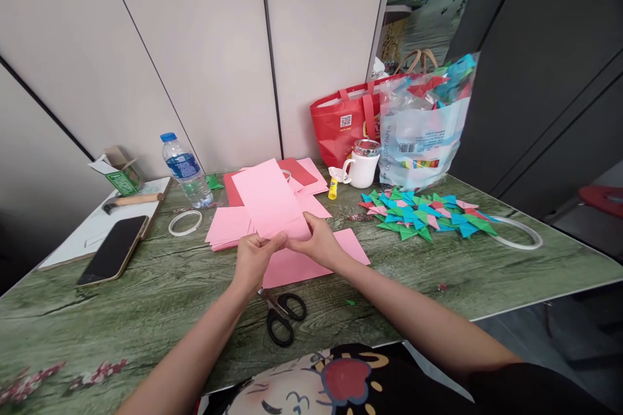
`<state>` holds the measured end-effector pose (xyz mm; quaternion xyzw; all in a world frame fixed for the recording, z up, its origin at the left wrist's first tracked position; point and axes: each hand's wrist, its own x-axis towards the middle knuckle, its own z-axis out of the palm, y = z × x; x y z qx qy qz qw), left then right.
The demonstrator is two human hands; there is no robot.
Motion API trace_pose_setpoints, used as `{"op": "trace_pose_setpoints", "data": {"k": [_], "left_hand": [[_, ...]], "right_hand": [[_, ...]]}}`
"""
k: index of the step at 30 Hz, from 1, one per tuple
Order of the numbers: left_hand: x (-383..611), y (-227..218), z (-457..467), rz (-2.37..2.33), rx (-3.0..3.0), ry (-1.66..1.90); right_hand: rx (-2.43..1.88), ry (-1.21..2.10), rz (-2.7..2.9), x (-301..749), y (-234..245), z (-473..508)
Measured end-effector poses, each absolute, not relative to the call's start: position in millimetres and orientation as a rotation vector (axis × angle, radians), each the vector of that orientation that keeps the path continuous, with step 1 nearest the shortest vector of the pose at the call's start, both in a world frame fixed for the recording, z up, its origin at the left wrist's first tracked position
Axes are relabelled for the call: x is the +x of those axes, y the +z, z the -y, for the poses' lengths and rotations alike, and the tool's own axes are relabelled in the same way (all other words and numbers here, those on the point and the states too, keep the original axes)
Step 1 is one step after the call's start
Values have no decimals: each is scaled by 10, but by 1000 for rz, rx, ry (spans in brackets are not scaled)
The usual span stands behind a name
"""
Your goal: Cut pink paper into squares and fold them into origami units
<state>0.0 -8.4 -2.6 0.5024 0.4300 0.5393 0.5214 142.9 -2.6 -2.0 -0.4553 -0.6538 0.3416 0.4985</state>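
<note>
A sheet of pink paper (270, 198) is held up above the table between both hands, its near end bent up along the lower edge. My left hand (254, 260) pinches that edge with thumb and fingers. On the other side, my right hand (318, 243) grips the same end, the two thumbs almost meeting. Beneath lies another pink sheet (348, 253), with a stack of pink paper (221, 224) to the left. Black-handled scissors (280, 311) rest just in front, their blades partly hidden by the left hand and wrist.
Folded paper pieces (421, 214) spread at the right beside a white ring (520, 233). Behind stand a white mug (364, 167), a glue stick (333, 189), a red bag (335, 126) and a filled plastic bag (418, 136). Leftward are a water bottle (187, 172), tape roll (185, 223), phone (114, 249) and hammer (134, 200).
</note>
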Motion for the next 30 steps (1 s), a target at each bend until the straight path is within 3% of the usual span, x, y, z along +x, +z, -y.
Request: {"op": "trace_pose_setpoints", "data": {"k": [25,30], "left_hand": [[-84,218,61,-1115,1184,1535],[-264,275,-80,-1055,1139,1821]], "right_hand": [[-964,1282,1256,1455,-26,-3],[-992,1201,1112,1560,-19,-94]]}}
